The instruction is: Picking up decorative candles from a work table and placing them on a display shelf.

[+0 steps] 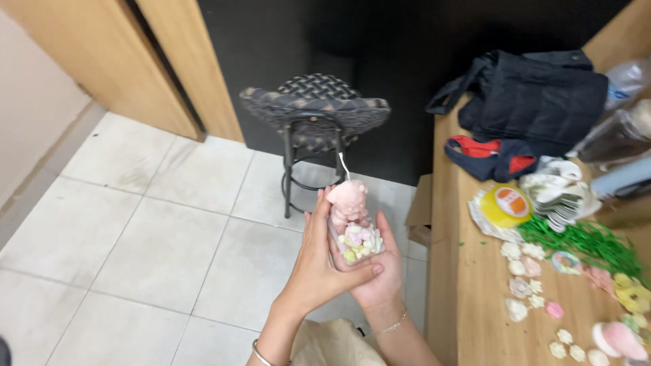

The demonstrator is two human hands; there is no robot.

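Both hands, left hand (pixel 319 271) and right hand (pixel 373 271), are cupping together, fingers grasping a pink bear candle (pixel 349 203) standing upright, wick (pixel 344 166) pointing up.

Wooden desk (pixel 475 291) at right. On it: black bag (pixel 542 95) at far end, red-and-navy pouch (pixel 491 157), yellow tape roll (pixel 507 203), white stack (pixel 559 196), green strands (pixel 583 240), small pastel flowers (pixel 522 288). Tiled floor (pixel 135 230) w/ woven stool (pixel 315 112).

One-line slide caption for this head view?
Both hands, left hand and right hand, cup a pink bear-shaped candle with white wick over pastel flowers, beside a cluttered wooden table.
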